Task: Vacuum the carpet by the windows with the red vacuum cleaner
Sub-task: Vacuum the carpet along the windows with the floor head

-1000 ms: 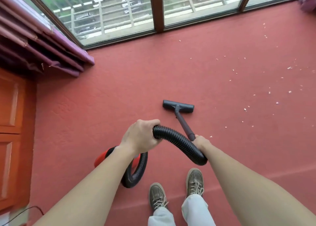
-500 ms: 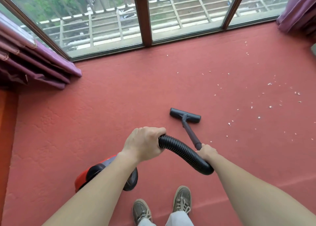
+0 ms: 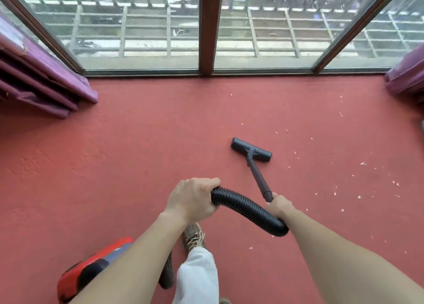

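Moved: person has stepped fwd toward the tall brown-framed glass windows (image 3: 142, 28). One tan lace-up shoe (image 3: 193, 236) now leads, and the red canister vacuum body (image 3: 91, 267) sits lower in view, at 7 o'clock.
L hand (image 3: 192, 198): fingers wrapped over the black ribbed flexible hose (image 3: 247, 208), holding its high bend.
R hand (image 3: 278, 206): gripping the near end of the dark straight wand (image 3: 258, 177) where it meets the hose; fingers partly hidden.
Nozzle: flat black bar-shaped floor head (image 3: 251, 152) lies on the red textured carpet (image 3: 137, 154) at 1 o'clock from the hands, skewed, well short of the sill.
Hose run: arcs from L hand to R hand, dips under R forearm.
Debris: small white scraps (image 3: 362, 163) scattered at 2–3 o'clock, from just R of the nozzle out to the R edge.
Curtains: purple pleated curtain (image 3: 41, 81) at 10 o'clock, another (image 3: 406, 76) at 2 o'clock, both reaching the carpet.
Leg: white trouser leg (image 3: 199, 276) at 6 o'clock.
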